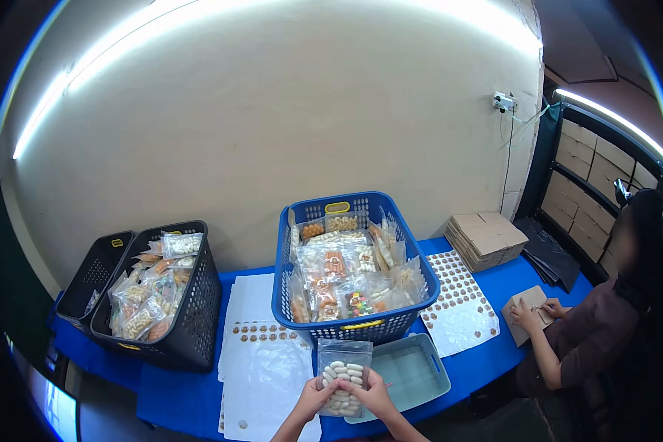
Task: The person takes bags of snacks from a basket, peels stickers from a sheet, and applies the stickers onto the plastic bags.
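Note:
A see-through zip bag (343, 368) filled with white oval pieces is upright in front of me at the bottom centre. My left hand (314, 398) grips its left side and my right hand (375, 396) its right side, with the thumbs meeting over the front. Partly behind the bag is a shallow grey-green tray (438, 383). Just beyond it, a large blue basket (281, 283) holds many packed snack bags. To the left of my hands lie white sticker sheets (265, 376) with a few round brown stickers near their top.
Two black baskets (206, 295) stand at the left, one full of bags. Another sticker sheet (460, 302), stacked flat cardboard (486, 239) and black plastic bags (549, 254) lie right. A seated person (589, 331) handles a small cardboard box (519, 324) on the blue-covered table (169, 394).

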Demonstrator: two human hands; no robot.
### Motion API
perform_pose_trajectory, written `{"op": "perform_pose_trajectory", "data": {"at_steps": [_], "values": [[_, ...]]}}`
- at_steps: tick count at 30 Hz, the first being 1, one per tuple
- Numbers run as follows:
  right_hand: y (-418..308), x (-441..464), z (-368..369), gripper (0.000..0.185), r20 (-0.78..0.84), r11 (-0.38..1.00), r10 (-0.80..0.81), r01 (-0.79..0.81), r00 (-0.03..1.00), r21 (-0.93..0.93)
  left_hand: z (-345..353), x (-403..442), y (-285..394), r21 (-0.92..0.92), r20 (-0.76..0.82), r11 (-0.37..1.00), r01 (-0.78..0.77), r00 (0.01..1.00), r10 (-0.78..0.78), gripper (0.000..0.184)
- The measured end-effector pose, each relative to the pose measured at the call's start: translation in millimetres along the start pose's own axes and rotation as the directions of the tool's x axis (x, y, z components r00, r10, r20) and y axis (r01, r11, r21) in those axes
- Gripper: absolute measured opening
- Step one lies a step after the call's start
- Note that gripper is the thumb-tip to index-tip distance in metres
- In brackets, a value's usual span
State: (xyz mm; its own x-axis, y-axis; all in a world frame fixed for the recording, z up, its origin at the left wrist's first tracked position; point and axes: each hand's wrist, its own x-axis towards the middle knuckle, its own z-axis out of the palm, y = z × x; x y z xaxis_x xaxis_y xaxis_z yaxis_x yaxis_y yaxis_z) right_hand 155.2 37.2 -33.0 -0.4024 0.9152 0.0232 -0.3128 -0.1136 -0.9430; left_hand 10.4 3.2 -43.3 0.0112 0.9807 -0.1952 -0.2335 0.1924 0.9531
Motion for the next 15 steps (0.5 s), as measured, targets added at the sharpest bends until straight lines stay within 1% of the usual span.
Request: {"op": "perform_pose_trajectory", "data": {"at_steps": [2,5,6,8,9,11,12,14,15], "values": [[4,-1,-6,0.036,-0.041,1.000,-0.014,0.014,0.999,0.012,5,4,-7,-0.026,0.010,1.000,-0.006,1.000,0.006,0.030],[6,-1,-15,0.037,-0.114,0.997,0.000,0.009,0.993,0.076,13,8,-7,0.005,0.032,0.999,0.049,0.998,-0.050,0.031],[5,-2,-18,0.037,-0.144,0.994,0.009,0.006,0.989,0.105,17,8,-4,-0.030,0.029,0.999,0.022,0.999,-0.021,0.031],[-1,-2,-21,0.038,-0.149,0.981,0.035,-0.006,0.988,0.192,27,9,0,-0.099,0.019,0.995,-0.033,0.999,0.035,0.031],[-3,-3,-22,0.038,-0.149,0.972,0.049,-0.013,0.988,0.235,29,10,-3,-0.097,-0.012,0.994,-0.049,0.999,0.048,0.031],[-4,-4,-24,0.040,-0.124,0.989,0.005,0.013,0.992,0.145,32,15,-10,-0.091,-0.075,0.992,-0.084,0.994,0.077,0.030],[-5,-5,-25,0.042,-0.111,0.995,-0.016,0.027,0.994,0.099,32,18,-16,-0.070,-0.082,0.994,-0.085,0.993,0.079,0.029],[-1,-6,-31,0.043,-0.120,0.994,0.020,-0.006,0.993,0.109,32,22,-22,-0.026,-0.093,0.996,-0.088,0.992,0.086,0.028],[-1,-7,-34,0.044,-0.124,0.993,0.037,-0.022,0.992,0.114,34,24,-21,-0.037,-0.104,0.992,-0.120,0.988,0.116,0.027]]}}
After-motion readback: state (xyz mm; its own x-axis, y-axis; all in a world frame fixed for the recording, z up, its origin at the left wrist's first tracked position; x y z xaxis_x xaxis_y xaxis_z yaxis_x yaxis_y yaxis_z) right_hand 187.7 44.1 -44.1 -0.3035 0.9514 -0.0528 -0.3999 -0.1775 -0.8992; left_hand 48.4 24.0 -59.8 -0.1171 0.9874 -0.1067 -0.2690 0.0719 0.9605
